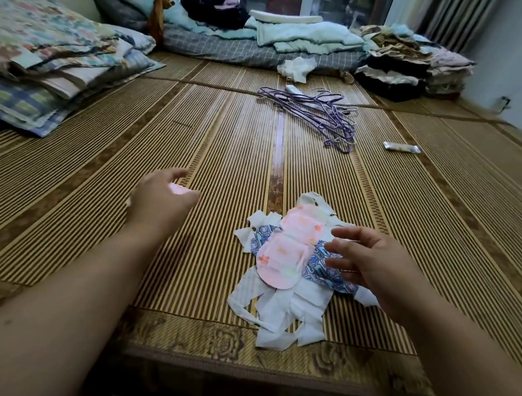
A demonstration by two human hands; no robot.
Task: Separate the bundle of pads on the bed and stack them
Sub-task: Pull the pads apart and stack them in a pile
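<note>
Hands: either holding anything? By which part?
Left hand grips a pink pad; blur hides which part. Right hand holds nothing, fingers spread over the pad pile.

Left hand reaches forward, blurred; right hand hovers, fingers spread loosely

Two pale pink oval pads printed with small orange flowers lie on a blue-and-white patterned wrapper and torn white plastic sheeting. A blurred pink pad shows in the left hand. The woven bed mat is striped tan and brown. The thin wire hangers are purple, and the far bedsheet is grey with a pale check.
</note>
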